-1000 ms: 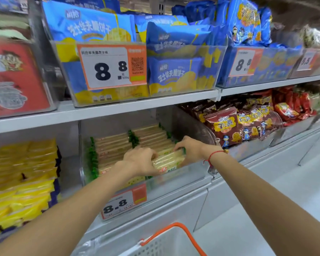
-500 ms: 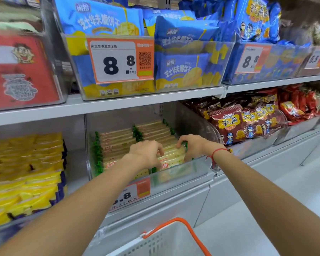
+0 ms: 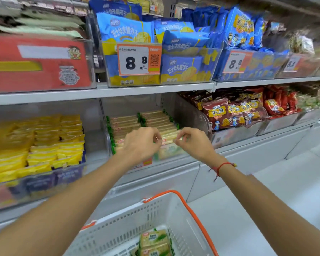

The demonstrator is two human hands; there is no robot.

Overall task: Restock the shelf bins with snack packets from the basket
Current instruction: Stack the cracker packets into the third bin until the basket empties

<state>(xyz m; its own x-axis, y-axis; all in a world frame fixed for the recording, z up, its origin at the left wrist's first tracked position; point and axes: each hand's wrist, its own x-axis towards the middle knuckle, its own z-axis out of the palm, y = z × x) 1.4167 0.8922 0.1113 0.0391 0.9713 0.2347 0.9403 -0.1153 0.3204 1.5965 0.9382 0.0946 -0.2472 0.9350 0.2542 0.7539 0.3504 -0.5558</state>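
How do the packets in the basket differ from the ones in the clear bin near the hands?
The basket packets lie flat, printed faces up; the bin packets stand on edge in two neat rows. Only a few show in the white basket, while the bin holds many. Both are pale yellow with green trim and look like the same product.

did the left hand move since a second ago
Yes. The left hand has lifted up and back out of the clear bin, off the green-edged cracker packets it was pressing.

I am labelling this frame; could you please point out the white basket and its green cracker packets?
white plastic basket (image 3: 129, 223): head view, perforated back wall.
green cracker packets (image 3: 153, 238): head view, top packet's face.
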